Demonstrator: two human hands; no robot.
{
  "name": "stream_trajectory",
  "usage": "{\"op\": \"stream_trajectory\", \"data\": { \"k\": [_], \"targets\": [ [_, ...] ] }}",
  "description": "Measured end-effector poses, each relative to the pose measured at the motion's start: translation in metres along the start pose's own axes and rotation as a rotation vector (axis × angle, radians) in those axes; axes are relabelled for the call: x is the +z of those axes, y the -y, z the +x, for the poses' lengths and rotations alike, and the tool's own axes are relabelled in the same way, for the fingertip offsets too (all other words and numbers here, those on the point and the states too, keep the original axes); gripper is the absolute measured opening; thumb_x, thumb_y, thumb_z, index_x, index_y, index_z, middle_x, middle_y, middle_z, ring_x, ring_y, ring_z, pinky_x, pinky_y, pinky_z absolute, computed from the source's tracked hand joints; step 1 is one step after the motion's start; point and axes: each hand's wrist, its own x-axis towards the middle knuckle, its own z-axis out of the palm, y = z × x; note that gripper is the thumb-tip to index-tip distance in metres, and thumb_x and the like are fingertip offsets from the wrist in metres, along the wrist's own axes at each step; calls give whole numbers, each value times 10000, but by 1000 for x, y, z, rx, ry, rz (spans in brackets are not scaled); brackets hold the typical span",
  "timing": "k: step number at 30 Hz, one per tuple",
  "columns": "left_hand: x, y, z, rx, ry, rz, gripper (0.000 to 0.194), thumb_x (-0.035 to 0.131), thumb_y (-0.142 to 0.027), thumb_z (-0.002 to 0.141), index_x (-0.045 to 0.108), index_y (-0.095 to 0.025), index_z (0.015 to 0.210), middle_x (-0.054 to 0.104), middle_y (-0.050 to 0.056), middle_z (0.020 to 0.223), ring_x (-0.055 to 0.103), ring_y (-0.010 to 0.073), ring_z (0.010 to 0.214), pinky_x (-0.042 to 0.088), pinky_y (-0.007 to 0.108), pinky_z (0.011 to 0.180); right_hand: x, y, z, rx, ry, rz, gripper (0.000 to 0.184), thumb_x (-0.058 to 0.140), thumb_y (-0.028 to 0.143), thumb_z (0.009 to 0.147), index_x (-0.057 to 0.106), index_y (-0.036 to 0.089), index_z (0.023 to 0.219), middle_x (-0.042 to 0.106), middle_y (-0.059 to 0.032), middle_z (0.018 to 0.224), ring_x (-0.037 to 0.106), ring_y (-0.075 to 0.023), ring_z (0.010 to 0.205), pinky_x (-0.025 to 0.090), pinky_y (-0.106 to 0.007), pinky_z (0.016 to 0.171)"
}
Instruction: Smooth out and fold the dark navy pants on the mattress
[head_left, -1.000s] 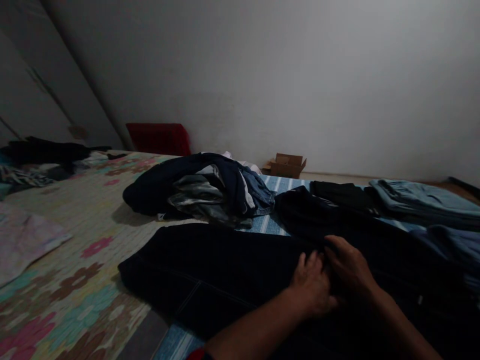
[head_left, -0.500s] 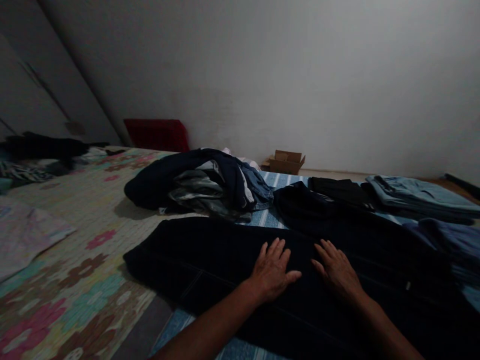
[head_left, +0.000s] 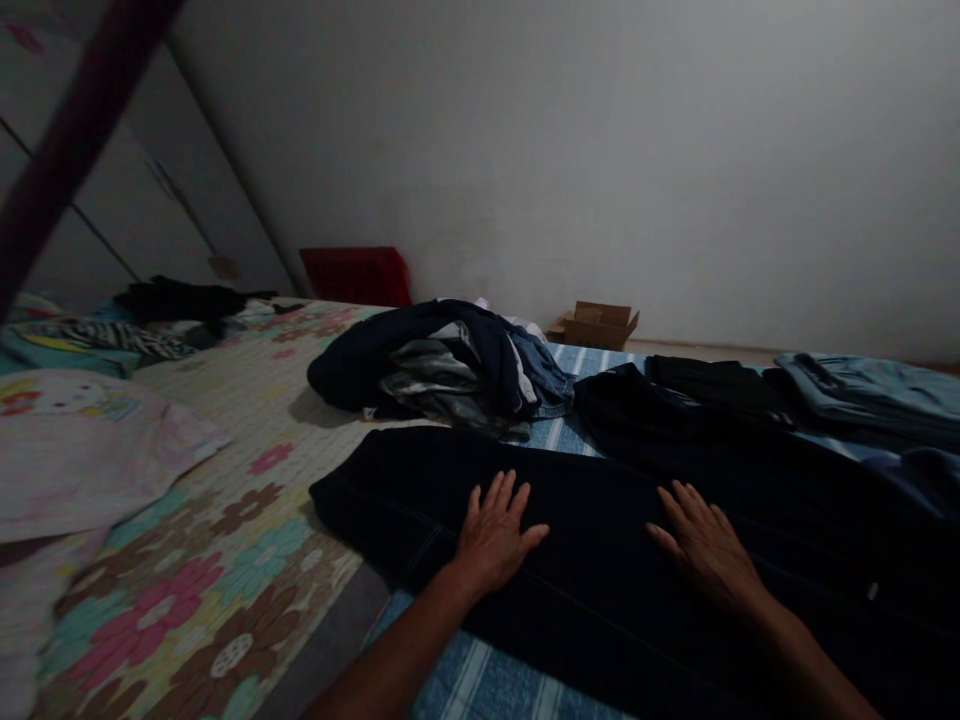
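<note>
In the head view, a dark garment [head_left: 589,530] is spread across a blue striped sheet [head_left: 480,675] and a flowered cover [head_left: 247,425]. The left hand [head_left: 496,535] and right hand [head_left: 705,545] are laid flat on it, fingers spread, nothing gripped. Beyond it, a clothes heap [head_left: 435,370] is piled; light-blue folded clothes [head_left: 874,385] are stacked far right.

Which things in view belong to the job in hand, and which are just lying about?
Likely part of the job:
dark garment, under the left hand and right hand
perhaps the heaped clothes and folded clothes nearby

Apparently just lying about:
cardboard box
red object
pale pink cloth
</note>
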Motion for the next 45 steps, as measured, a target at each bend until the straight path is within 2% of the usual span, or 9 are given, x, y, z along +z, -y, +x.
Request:
{"op": "stream_trajectory", "data": {
  "k": [8,18,21,23,27,33,38,42,45],
  "targets": [
    [-7,54,-11,-240,-152,159,647,276,-564,887,380,-149,1372,249,133,1488,161,266,1384,153,496,1091,1,0,0,11,10,-26,637,305,544,893,358,156,1395,275,-112,1475,163,-257,1369,197,-465,1084],
    [-12,70,-7,-370,-151,262,701,288,-598,833,372,-167,1379,193,140,1503,107,309,1390,141,592,1037,-22,11,5,45,76,62,646,301,556,901,325,159,1411,232,-106,1491,119,-238,1380,122,-436,1099],
    [-14,61,-4,-327,-165,308,700,303,-565,825,405,-122,1358,216,177,1489,129,333,1382,159,595,1026,-32,15,7,47,84,108,661,296,569,902,314,151,1415,214,-122,1496,100,-248,1382,101,-448,1097],
    [-14,50,-3,-237,-166,324,678,314,-534,827,420,-113,1348,219,179,1487,137,328,1381,162,572,1039,-38,17,9,54,92,131,669,292,572,904,308,142,1416,201,-132,1498,90,-255,1383,94,-456,1096],
    [-5,32,-1,-29,-69,283,616,334,-479,834,385,-188,1374,216,109,1497,153,297,1382,172,536,1058,-53,23,5,80,130,179,684,302,579,900,275,144,1428,154,-131,1510,72,-253,1385,96,-457,1097],
    [1,37,0,17,-33,283,568,328,-412,843,399,-205,1367,248,102,1488,177,303,1374,171,549,1058,-68,31,-27,38,142,209,699,335,583,888,271,148,1432,165,-123,1507,80,-255,1383,108,-439,1103],
    [-2,34,1,7,-15,255,564,330,-412,846,423,-184,1353,260,120,1483,183,319,1370,185,567,1052,-64,16,-58,98,153,151,700,322,600,884,316,142,1415,210,-138,1489,122,-276,1375,128,-470,1096],
    [-7,3,4,-5,20,206,617,341,-457,852,389,-121,1367,260,149,1478,185,300,1374,190,534,1070,-57,6,-69,163,148,141,690,334,592,884,329,145,1410,217,-132,1487,133,-280,1373,149,-475,1092],
    [-13,-38,7,148,48,113,597,363,-494,855,440,-148,1335,278,125,1476,182,281,1377,182,522,1083,-58,6,-70,182,126,141,680,340,586,884,337,151,1407,227,-132,1485,143,-282,1372,166,-480,1087]
  ]
}}
